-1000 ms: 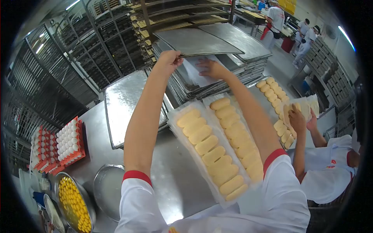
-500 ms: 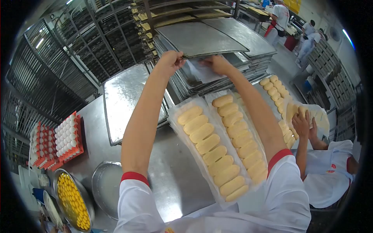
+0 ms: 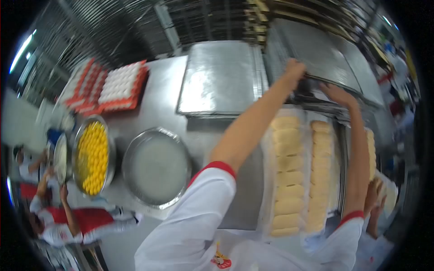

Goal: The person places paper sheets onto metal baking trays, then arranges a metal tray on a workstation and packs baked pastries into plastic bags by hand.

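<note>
Two stacks of orange cartons filled with white eggs point(image 3: 121, 86) sit at the far left of the metal bench point(image 3: 165, 77). Nearer lie an oval bowl point(image 3: 111, 156) heaped with yolks point(image 3: 93, 158) and a round bowl point(image 3: 158, 206) of cloudy liquid. A pile of shiny trays point(image 3: 221, 77) lies beyond the round bowl, and a rack point(image 3: 257, 20) rises at the back. Two rows of pale, long rolls point(image 3: 287, 178) rest on white paper point(image 3: 268, 194) just in front of the person. A co-worker in a red apron point(image 3: 92, 220) is at the left, and another co-worker's hands point(image 3: 377, 196) show at the right edge. The person's right forearm crosses in front of the trays and paper beside the rolls, hiding part of them.

The top tray point(image 3: 321, 52) is flat, grey and dull, with a dark edge; it lies over a second stack beyond the rolls, its near edge raised above a shadowy gap.

Both arms stretch forward. The left hand point(image 3: 296, 70) is closed on the tray's near left corner. The right hand point(image 3: 339, 95) reaches below the near edge, fingers toward the gap; blur hides whether it holds anything.
</note>
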Action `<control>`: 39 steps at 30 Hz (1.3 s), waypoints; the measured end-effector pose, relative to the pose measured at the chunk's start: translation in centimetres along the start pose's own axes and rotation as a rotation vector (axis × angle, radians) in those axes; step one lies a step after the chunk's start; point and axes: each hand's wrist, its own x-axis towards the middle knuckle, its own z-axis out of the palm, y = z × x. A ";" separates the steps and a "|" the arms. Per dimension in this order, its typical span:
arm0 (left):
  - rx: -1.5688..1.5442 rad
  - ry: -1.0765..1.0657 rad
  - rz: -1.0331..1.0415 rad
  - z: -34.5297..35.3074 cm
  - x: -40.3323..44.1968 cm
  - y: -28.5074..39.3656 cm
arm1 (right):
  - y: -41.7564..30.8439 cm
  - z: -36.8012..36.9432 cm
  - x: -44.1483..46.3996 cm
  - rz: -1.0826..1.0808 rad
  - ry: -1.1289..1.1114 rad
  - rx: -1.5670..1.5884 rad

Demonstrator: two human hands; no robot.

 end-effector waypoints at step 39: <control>0.846 -0.040 0.383 -15.8 -12.9 22.9 | -39.7 24.2 -8.2 -0.620 0.285 0.418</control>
